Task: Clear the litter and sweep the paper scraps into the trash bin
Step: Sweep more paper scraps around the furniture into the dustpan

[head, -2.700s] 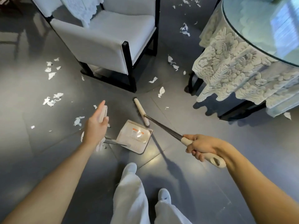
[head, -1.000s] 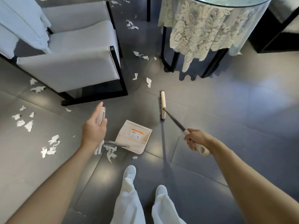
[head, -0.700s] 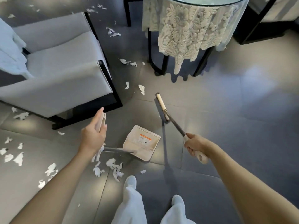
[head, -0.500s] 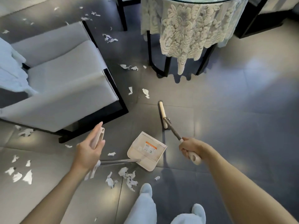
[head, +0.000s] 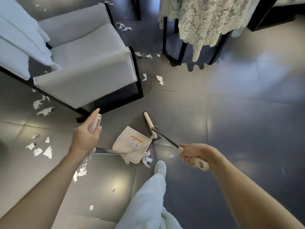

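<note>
My left hand (head: 85,138) grips the cream handle of a long-handled dustpan (head: 132,144), whose pan rests on the grey floor just ahead of my foot. My right hand (head: 193,154) grips the cream handle of a broom (head: 150,124); its narrow head lies against the pan's far right edge. White paper scraps (head: 146,160) lie at the pan's near lip, and more paper scraps (head: 41,150) are scattered to the left, beside the armchair and under the table. No trash bin is in view.
A pale grey armchair (head: 85,66) on a black frame stands close at the upper left. A black-legged table with a lace cloth (head: 203,23) stands at the top right. My legs and shoe (head: 160,167) are at the bottom centre.
I have stepped back and turned, so the chair and table shifted in view. The broom head has come in against the dustpan, and scraps now lie at the pan's near lip.
</note>
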A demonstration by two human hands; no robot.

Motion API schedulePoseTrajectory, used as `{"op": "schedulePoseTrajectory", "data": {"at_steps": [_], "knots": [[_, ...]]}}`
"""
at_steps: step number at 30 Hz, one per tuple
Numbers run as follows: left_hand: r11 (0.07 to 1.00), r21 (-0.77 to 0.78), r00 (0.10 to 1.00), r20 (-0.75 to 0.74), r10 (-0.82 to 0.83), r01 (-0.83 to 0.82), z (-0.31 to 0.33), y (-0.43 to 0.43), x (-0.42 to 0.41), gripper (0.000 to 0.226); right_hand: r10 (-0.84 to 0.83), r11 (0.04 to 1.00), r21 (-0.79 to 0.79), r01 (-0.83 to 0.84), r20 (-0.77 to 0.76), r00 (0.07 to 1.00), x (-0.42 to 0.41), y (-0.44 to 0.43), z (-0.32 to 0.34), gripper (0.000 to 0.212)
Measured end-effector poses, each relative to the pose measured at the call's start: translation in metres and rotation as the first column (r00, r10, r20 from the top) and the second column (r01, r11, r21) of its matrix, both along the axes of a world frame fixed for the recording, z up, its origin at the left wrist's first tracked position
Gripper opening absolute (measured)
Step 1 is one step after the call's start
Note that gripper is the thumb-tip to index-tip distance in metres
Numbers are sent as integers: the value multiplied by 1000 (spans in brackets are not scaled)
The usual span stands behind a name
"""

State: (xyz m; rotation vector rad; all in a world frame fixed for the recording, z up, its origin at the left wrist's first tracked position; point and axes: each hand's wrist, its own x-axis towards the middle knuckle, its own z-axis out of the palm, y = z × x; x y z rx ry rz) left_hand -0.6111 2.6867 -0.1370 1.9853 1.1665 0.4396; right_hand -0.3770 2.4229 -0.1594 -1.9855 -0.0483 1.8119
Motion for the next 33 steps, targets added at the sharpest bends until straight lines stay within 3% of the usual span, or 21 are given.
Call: {"op": "schedulePoseTrajectory", "data": {"at_steps": [3, 6, 10, 18, 21, 24, 28, 33], "knots": [[998, 44, 999, -7, 36, -36, 8, -11, -52, 60, 14, 1000, 12, -14, -6, 1000, -63, -20, 0, 47], [996, 60, 998, -11, 67, -67, 15, -24, -107, 63, -78, 996, 37, 80, -65, 995, -112, -44, 8, 47], [994, 37, 995, -17, 103, -103, 21, -34, -164, 66, -148, 986, 61, 154, -94, 985, -141, -72, 30, 24], [994, 18, 993, -49, 110, -109, 22, -14, -237, 61, -140, 990, 19, 139, 212, 967, -217, -100, 39, 22], [997, -1, 996, -39, 81, -81, 25, -2, -266, 59, 40, 997, -76, -11, 401, 915, -267, -93, 17, 22], [1000, -18, 999, -46, -3, 3, 29, 6, -297, 61, 108, 991, -113, -66, 423, 899, -326, -70, -10, 24], [993, -26, 991, -70, -116, 114, 23, 19, -340, 66, -26, 999, -34, 40, 337, 941, -389, -21, -27, 37], [986, -65, 985, -74, -156, 152, 7, 31, -374, 74, -332, 943, 64, 326, 180, 926, -427, 0, -13, 22]]}}
